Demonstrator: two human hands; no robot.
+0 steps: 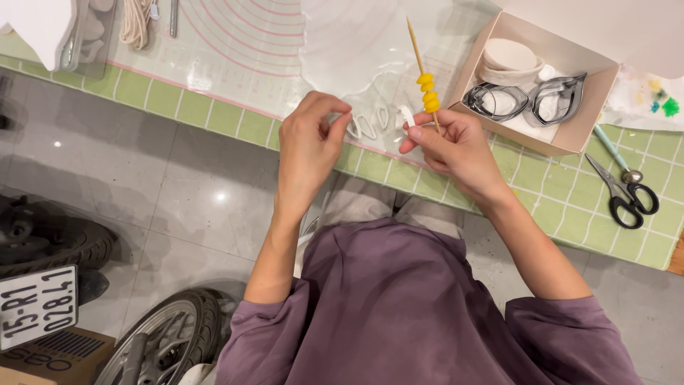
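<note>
Above the mat's edge, right hand [456,146] pinching beaded skewer [420,60]; left hand [310,142] fingers closed, contents hidden.

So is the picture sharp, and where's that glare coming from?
Head view: mostly sharp; the right hand and its skewer of yellow beads are crisp. Small bright glare spots sit on the grey floor tiles; the clear mat shines softly; edges bend slightly.

An open beige cardboard box [578,135] stands on the tabletop at upper right. At lower left, a white rectangular plate [37,306] with dark characters lies above a brown carton [50,360].
</note>
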